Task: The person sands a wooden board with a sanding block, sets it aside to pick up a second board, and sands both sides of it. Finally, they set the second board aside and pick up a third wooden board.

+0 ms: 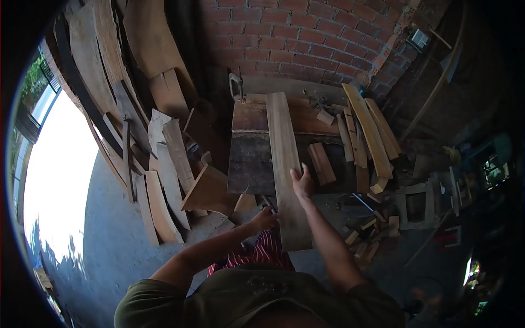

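A long wooden plank lies lengthwise over the workbench, its near end jutting out past the front edge toward my body. My right hand grips the plank's right edge, with fingertips on its upper face. Left of the plank, just below the bench's front edge, my left hand is closed at the lower end of a metal bar. Part of those fingers is hidden close by the plank's edge. A metal C-clamp sits at the bench's far left corner.
A short wood block and several long strips lie on the bench's right side. Tall boards lean at the left, with offcuts below. Scrap pieces lie right of me. A brick wall stands behind.
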### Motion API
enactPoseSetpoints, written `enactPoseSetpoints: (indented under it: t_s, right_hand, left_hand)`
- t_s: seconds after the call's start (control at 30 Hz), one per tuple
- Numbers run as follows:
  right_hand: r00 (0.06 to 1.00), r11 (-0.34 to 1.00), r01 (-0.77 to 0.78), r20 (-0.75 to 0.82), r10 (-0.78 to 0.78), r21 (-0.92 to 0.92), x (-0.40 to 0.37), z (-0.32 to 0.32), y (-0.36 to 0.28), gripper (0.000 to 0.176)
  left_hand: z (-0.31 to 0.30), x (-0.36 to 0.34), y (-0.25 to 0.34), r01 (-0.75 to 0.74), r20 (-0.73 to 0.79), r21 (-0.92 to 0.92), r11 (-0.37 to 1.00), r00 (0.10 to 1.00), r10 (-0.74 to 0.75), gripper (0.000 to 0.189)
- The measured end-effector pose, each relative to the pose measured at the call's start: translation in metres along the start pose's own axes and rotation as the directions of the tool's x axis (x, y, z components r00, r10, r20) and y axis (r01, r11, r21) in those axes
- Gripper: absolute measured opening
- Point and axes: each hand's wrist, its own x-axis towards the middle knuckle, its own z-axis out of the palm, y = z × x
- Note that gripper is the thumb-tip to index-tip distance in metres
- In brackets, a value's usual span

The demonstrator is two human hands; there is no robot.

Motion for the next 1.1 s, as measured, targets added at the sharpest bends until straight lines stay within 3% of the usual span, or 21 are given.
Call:
enactPoseSetpoints:
  t_s: [0.07,0.1,0.2,0.33,0.4,0.43,0.5,0.53,0.6,0.63,0.7,0.73,0.77,0.8,0.83,0.87,0.9,0.93,1.0,1.03,1.1]
  right_hand:
    - [0.999,0.998,-0.037,0.009,0.037,0.043,0.009,0.025,0.008,0.063]
    - [0.998,0.995,-0.067,0.013,0.066,0.076,0.007,0.033,0.007,0.066]
    - [0.986,0.984,-0.156,0.065,0.151,0.087,0.001,0.047,0.009,0.073]
    - [0.981,0.970,-0.191,0.020,0.191,0.148,-0.009,0.045,-0.001,0.075]
    - [0.999,0.997,0.047,-0.025,-0.046,0.069,-0.015,0.048,0.008,0.075]
    - [0.999,0.998,0.027,-0.032,-0.025,0.063,-0.017,0.036,0.004,0.075]
    - [0.962,0.908,0.266,0.146,-0.230,-0.323,-0.023,0.005,-0.004,0.076]
    - [0.969,0.911,0.241,0.143,-0.204,-0.334,-0.022,-0.007,-0.001,0.076]
    - [0.851,0.736,0.372,-0.110,-0.514,-0.565,-0.002,-0.031,0.008,0.078]
    - [0.854,0.735,0.372,-0.101,-0.510,-0.567,0.009,-0.039,0.017,0.078]
    - [0.860,0.741,0.204,-0.244,-0.448,-0.640,0.040,-0.055,0.032,0.080]
    - [0.855,0.738,0.219,-0.240,-0.460,-0.638,0.053,-0.060,0.040,0.080]
    - [0.967,0.750,0.140,-0.072,-0.243,-0.647,0.064,-0.063,0.047,0.081]
    - [0.995,0.737,0.063,0.100,0.006,-0.673,0.070,-0.062,0.057,0.082]
    - [0.990,0.740,0.130,0.129,-0.058,-0.660,0.072,-0.054,0.072,0.082]
    - [0.987,0.732,0.137,0.150,-0.048,-0.667,0.068,-0.052,0.072,0.082]
    - [0.988,0.778,0.123,0.152,-0.036,-0.616,0.069,-0.052,0.068,0.082]
    - [0.988,0.820,0.107,0.151,-0.026,-0.563,0.068,-0.053,0.060,0.083]
    - [0.986,0.850,0.085,0.165,0.002,-0.520,0.054,-0.052,0.035,0.081]
    - [0.989,0.888,0.108,0.139,-0.051,-0.447,0.036,-0.048,0.025,0.079]
    - [0.988,0.944,0.149,0.090,-0.127,-0.293,-0.010,-0.038,-0.002,0.075]
  left_hand:
    - [-0.004,0.012,-0.019,-0.203,0.142,0.014,0.979,0.970,0.199,0.047]
    - [-0.006,0.016,-0.021,-0.213,0.120,0.014,0.977,0.970,0.210,0.043]
    - [-0.022,0.025,-0.021,-0.069,0.105,0.096,0.993,0.993,0.059,0.039]
    - [-0.036,0.036,-0.023,-0.078,0.169,0.167,0.983,0.984,0.050,0.036]
    - [-0.037,0.042,-0.030,-0.053,0.157,0.162,0.985,0.987,0.028,0.037]
    - [-0.036,0.043,-0.031,-0.044,0.173,0.171,0.984,0.985,0.014,0.037]
    - [-0.038,0.043,-0.035,-0.039,0.099,0.054,0.998,0.994,0.033,0.035]
    - [-0.039,0.043,-0.038,-0.023,0.121,0.061,0.998,0.993,0.015,0.035]
    - [-0.040,0.048,-0.040,-0.029,0.118,0.063,0.998,0.993,0.022,0.035]
    - [-0.039,0.051,-0.048,-0.021,0.121,0.058,0.998,0.993,0.014,0.035]
    - [-0.039,0.058,-0.058,-0.088,0.106,0.056,0.995,0.991,0.081,0.035]
    - [-0.039,0.057,-0.054,-0.096,0.096,0.048,0.994,0.991,0.091,0.035]
    - [-0.040,0.053,-0.052,-0.141,0.085,0.153,0.978,0.988,0.129,0.036]
    - [-0.040,0.050,-0.051,-0.175,0.078,0.256,0.951,0.984,0.160,0.038]
    - [-0.054,0.069,-0.073,-0.163,0.071,0.243,0.956,0.986,0.151,0.038]
    - [-0.076,0.102,-0.115,-0.291,0.153,0.632,0.718,0.955,0.252,0.039]
    - [-0.082,0.118,-0.145,-0.373,0.280,0.871,0.320,0.911,0.302,0.041]
    - [-0.074,0.064,-0.124,-0.374,0.280,0.862,0.341,0.914,0.293,0.041]
    - [-0.045,0.000,0.020,-0.150,0.033,0.900,0.410,0.960,0.279,0.044]
    - [-0.040,-0.006,0.038,-0.141,0.021,0.895,0.422,0.961,0.276,0.044]
    - [-0.031,-0.010,0.056,-0.280,-0.121,0.605,0.745,0.892,0.435,0.049]
